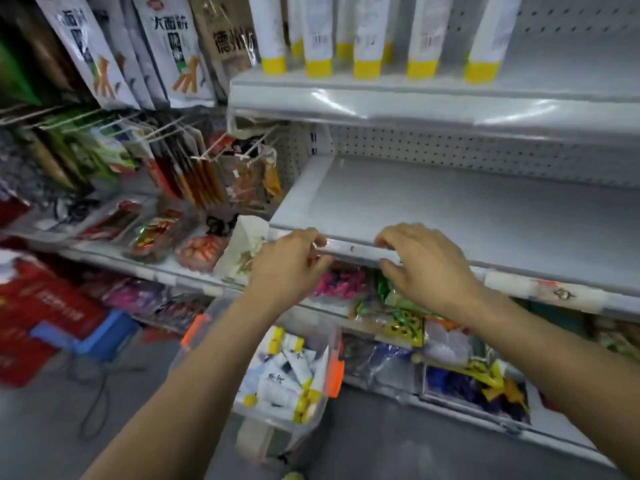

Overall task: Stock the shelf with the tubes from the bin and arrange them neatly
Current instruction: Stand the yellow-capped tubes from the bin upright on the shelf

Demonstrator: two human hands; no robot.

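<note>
A clear plastic bin (325, 362) with orange latches stands on the floor below my arms, holding several white tubes (277, 379) with yellow caps. Several more white tubes (367, 39) stand cap-down in a row on the top shelf (415, 98). The bare grey middle shelf (467, 209) lies in front of me. My left hand (287, 268) and my right hand (426, 268) both rest at its front edge strip (353, 249), fingers curled around the strip. Neither hand holds a tube.
Hanging snack bags (173, 46) and pegs of packets (194, 168) fill the left. Lower shelves hold packaged snacks (391, 313). A blue stool (104, 337) and a red box (38, 313) sit on the floor at left.
</note>
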